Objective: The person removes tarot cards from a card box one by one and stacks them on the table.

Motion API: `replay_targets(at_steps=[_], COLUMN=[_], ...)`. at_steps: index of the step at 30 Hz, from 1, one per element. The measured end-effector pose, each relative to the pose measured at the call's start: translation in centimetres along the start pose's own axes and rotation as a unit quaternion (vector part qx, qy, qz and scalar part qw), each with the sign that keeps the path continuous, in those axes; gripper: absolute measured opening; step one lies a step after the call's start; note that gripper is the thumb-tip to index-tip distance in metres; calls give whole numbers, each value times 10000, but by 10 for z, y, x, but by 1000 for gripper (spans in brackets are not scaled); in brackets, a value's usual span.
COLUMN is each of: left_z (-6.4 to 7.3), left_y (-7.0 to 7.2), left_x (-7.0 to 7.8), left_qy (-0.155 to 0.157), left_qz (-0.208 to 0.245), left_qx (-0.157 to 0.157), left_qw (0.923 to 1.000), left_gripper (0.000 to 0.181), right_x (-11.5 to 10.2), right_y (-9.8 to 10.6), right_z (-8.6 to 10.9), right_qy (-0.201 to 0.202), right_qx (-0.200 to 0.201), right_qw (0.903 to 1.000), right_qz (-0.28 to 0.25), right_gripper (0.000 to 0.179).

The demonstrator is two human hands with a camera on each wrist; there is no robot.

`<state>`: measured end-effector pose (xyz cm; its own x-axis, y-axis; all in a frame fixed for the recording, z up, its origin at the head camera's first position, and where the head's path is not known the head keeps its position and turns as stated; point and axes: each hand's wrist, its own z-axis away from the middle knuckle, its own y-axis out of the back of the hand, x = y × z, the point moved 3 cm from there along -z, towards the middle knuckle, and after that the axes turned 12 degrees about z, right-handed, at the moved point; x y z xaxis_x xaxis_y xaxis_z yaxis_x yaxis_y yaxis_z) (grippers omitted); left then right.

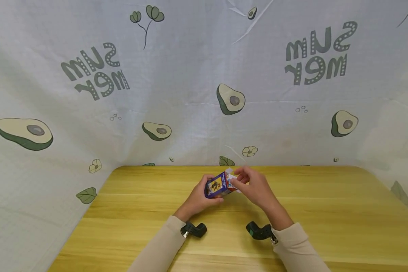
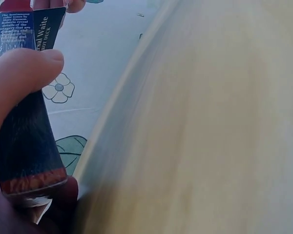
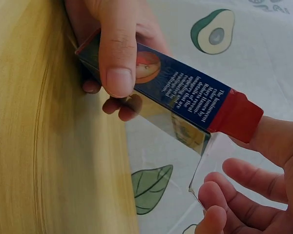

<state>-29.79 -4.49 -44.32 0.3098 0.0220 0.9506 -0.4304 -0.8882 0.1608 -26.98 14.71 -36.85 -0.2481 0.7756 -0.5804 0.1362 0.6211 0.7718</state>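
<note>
Gripping the box (image 1: 217, 186) over the table (image 1: 136, 211), the left hand (image 1: 198, 196) in the head view wraps its eight o'clock end; the other end tilts toward two o'clock, where the right hand (image 1: 256, 186) has its bent fingers, though whether they pinch anything I cannot tell. Only here does the face with the yellow picture show. The left wrist view shows the thumb (image 2: 27, 73) across a dark blue side, a lettered panel (image 2: 48, 29) at one o'clock from it, and a red band (image 2: 34, 180) at six. The right wrist view alone shows the red flap (image 3: 239, 116) clearly, open at four o'clock from the left thumb, and the clear window (image 3: 173, 126) below the blue side.
</note>
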Motion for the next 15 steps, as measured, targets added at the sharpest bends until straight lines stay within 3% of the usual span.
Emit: replay_targets(at_steps=[6, 9, 15], left_z=[6, 7, 0], left_y=[-3, -4, -1], left_x=[26, 30, 2], left_qy=[-23, -35, -133], left_qz=[142, 121, 33], left_qx=[6, 44, 160], left_qw=[9999, 9999, 9998], left_gripper=[65, 65, 69], right_x=[-1, -1, -1], right_y=[-3, -5, -11], right_z=[1, 0, 0], right_qy=[-69, -107, -90], right_qx=[-37, -35, 60], right_qw=[10000, 9999, 9999], right_qz=[34, 43, 19], right_gripper=[29, 28, 23])
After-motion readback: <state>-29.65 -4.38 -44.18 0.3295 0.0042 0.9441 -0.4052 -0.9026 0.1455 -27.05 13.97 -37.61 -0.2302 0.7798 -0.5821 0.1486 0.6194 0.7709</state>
